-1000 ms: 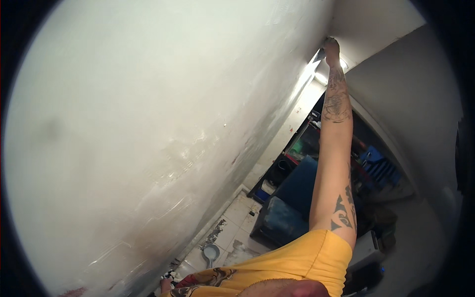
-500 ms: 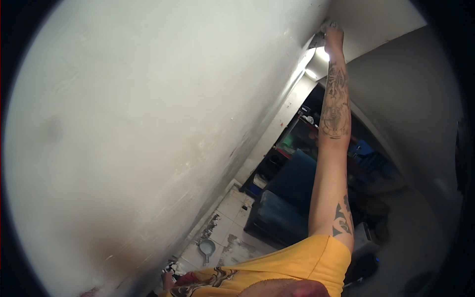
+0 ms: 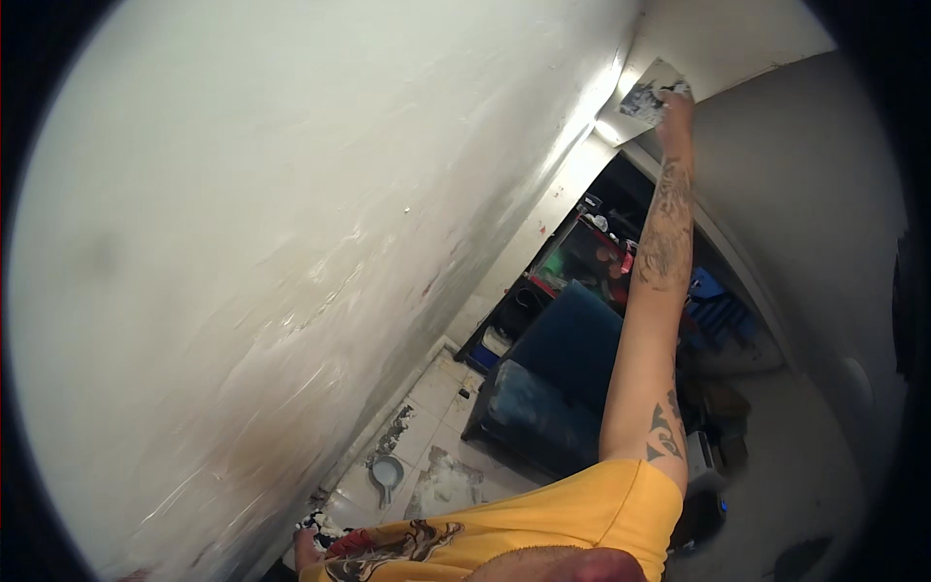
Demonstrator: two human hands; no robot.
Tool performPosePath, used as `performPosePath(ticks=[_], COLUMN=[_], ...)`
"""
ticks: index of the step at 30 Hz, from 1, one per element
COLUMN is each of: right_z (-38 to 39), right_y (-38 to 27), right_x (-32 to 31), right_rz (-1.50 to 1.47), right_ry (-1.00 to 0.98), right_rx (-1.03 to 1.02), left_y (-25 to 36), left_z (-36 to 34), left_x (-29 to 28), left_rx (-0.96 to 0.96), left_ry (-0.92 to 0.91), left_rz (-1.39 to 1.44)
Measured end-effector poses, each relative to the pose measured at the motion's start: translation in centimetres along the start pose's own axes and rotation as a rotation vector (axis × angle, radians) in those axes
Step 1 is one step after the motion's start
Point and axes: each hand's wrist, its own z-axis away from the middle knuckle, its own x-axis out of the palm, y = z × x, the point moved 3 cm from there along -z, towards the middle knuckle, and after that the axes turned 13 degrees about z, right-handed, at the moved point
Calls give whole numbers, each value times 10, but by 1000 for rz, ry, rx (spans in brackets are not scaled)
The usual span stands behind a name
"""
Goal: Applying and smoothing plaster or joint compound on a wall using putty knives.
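Observation:
My right arm is stretched far up at the right. In my right hand (image 3: 677, 112) is a flat, rectangular trowel (image 3: 642, 97), its blade smeared with white putty. It stands near the corner where the large pale wall (image 3: 242, 194) meets a light surface (image 3: 737, 34); whether it touches either I cannot tell. White putty also shows about the fingers of this hand. Low at the left edge of my yellow shirt, my left hand (image 3: 306, 549) is closed by a dark plate heaped with white putty (image 3: 328, 527). The shirt and picture edge hide part of that hand.
Glossy wet-looking streaks cross the wall. On the tiled floor (image 3: 433, 393) lie a small grey pan (image 3: 386, 472) and pale spilled patches (image 3: 448, 482). A dark blue sofa chair (image 3: 548, 388) stands beyond, before dark shelves of clutter. A bright light (image 3: 606, 131) shines near the corner.
My right hand has come down and to the right, away from the corner, and the trowel's flat blade now shows. My left hand sits slightly farther left and lower. The view has shifted a little.

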Motion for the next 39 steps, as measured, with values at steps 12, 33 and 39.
performPosePath(ticks=[12,33,39], right_z=[-82,-75,-15], right_y=[76,-61,-143], right_x=[21,48,59], right_rz=[1045,1251,103], right_ry=[37,144,40], right_rx=[-642,-649,-27], left_y=[29,29,-51], left_z=[-14,12,-55], left_x=[20,10,1], left_rx=[282,638,-183], left_ry=[-83,-348,-365], left_rz=[39,-37,571])
